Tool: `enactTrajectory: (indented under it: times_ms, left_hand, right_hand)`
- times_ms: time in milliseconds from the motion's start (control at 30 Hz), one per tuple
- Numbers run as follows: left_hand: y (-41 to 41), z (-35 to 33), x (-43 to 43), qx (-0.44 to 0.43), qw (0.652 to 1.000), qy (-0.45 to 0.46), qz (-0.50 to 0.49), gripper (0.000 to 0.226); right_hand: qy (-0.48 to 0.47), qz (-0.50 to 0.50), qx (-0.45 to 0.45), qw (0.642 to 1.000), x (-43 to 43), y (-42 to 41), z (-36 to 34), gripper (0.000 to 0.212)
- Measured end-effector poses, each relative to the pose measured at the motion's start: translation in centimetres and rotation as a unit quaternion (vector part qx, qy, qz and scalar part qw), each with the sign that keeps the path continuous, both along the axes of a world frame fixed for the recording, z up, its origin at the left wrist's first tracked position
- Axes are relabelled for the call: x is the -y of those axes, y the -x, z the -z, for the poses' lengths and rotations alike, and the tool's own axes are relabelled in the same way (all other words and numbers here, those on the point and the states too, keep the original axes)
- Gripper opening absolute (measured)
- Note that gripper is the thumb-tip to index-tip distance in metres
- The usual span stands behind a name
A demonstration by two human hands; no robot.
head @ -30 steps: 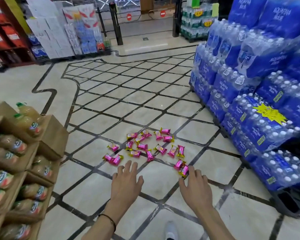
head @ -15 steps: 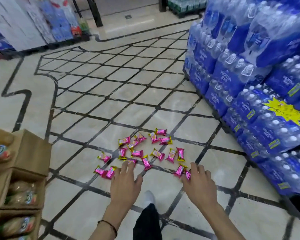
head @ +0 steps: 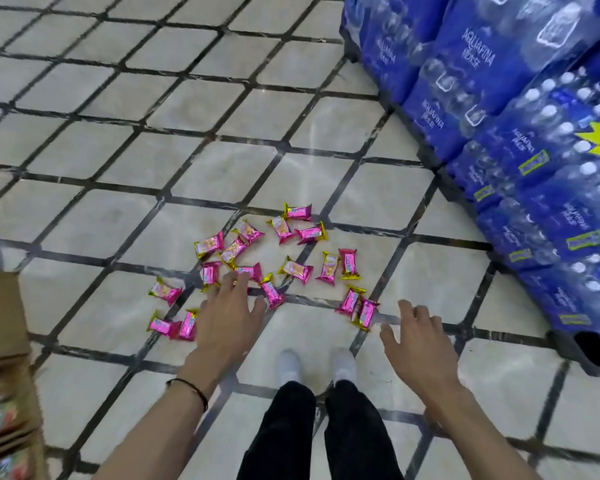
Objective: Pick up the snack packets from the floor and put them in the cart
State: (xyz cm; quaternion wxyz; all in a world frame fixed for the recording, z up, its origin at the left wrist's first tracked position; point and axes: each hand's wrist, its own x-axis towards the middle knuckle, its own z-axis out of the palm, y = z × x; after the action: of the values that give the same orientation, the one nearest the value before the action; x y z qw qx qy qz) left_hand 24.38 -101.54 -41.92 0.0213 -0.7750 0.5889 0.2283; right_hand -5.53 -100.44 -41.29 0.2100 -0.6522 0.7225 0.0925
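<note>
Several pink snack packets (head: 293,270) with yellow ends lie scattered on the tiled floor (head: 187,140) in front of me. My left hand (head: 227,315) reaches down over the near left part of the scatter, fingers straight and spread, fingertips at a packet (head: 248,270). My right hand (head: 418,336) hovers with fingers spread just right of a pair of packets (head: 357,306), holding nothing. No cart is in view.
Stacked blue shrink-wrapped water bottle packs (head: 520,140) rise on the right, on a dark pallet (head: 582,348). Cardboard trays of juice bottles (head: 4,393) stand at the left edge. My white shoes (head: 316,363) and dark trouser legs are below the packets.
The view has tilted down and closer to the floor. Both hands have dropped nearer the packets, the left now over the scatter's near edge; my legs and shoes show.
</note>
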Motion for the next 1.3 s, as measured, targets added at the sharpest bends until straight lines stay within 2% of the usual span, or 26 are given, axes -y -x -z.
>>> enactTrajectory:
  times_ms: [267,433,567,733,867,1033,1300]
  left_hand:
    - [1.3,16.0,4.7,-0.013,0.999,-0.052,0.002,0.048]
    - [2.1,29.2,6.2,-0.004,0.997,-0.071,-0.014,0.045]
    - [1.8,40.1,6.9,0.012,0.997,-0.070,0.011,0.048]
    - [0.6,53.5,7.0,0.026,0.998,-0.061,-0.010,0.053]
    - [-1.0,62.4,7.0,0.031,0.995,-0.034,-0.092,0.065]
    - [-2.0,69.5,6.6,0.062,0.991,-0.009,-0.118,0.067]
    - [-2.5,74.2,7.8,0.076,0.992,0.024,-0.098,0.061]
  right_hand:
    - [-0.042,-0.035,0.032,0.998,5.9,-2.0,16.3,0.041]
    - [-0.064,-0.034,0.050,0.996,8.3,-2.9,30.3,0.032]
    - [-0.096,-0.034,0.040,0.994,8.3,-2.4,42.0,0.040]
    - [-0.062,-0.013,0.021,0.998,8.3,-1.2,55.3,0.048]
    - [-0.007,-0.020,0.003,1.000,8.3,-0.7,64.0,0.053]
    - [0.011,-0.007,-0.027,1.000,8.5,0.2,70.7,0.059]
    - [0.017,0.013,-0.004,1.000,8.9,0.3,74.0,0.067]
